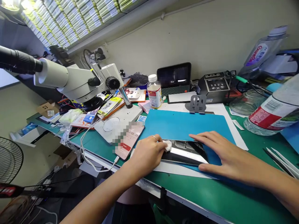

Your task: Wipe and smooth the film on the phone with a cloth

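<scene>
A phone with a glossy black screen (184, 153) lies flat on a blue mat (187, 123), reflecting a bright white band. My left hand (149, 152), a ring on one finger, pinches a crumpled white wipe (168, 145) against the left part of that screen. At the phone's right end, my right hand (217, 152) is spread, its thumb by the near edge and its fingers by the far edge. Left of my left hand lies another phone (129, 141) with its screen lit and a white cable plugged in.
A microscope (81, 81) stands on a pale base at left. Behind the mat are a drink bottle (154, 91), a dark-screened device (174, 76) and a grey phone stand (197, 104). Large water bottles (273, 112), a glass jar (247, 101) and tweezers (280, 161) are at right.
</scene>
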Demonstrator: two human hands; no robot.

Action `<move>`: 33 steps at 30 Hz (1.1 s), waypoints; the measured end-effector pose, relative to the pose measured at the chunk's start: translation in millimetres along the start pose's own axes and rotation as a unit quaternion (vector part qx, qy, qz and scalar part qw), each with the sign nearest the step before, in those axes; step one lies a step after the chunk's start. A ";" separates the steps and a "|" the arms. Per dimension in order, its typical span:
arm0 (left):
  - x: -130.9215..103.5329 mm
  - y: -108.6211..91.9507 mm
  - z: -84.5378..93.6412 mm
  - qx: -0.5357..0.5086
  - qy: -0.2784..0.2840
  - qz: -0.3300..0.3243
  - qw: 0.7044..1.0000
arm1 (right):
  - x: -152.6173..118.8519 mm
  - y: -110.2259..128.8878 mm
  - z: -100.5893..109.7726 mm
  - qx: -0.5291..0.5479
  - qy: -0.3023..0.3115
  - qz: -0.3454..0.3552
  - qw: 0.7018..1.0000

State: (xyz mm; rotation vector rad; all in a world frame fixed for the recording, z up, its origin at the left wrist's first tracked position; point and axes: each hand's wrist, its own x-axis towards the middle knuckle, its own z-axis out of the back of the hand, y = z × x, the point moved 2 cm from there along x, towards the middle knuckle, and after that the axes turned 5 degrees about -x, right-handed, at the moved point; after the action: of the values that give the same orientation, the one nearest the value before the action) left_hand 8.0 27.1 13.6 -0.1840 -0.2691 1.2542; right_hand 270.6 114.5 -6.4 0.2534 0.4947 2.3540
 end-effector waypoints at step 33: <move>-22.4 -22.0 -4.7 0.051 0.017 0.006 0.999 | -2.1 1.4 0.7 0.016 0.016 0.003 1.000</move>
State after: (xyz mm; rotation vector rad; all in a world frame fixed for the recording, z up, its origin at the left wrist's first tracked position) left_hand 23.0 -0.8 13.1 -0.1190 -0.1751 1.2723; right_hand 271.5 112.4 -5.3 0.2334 0.5478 2.3596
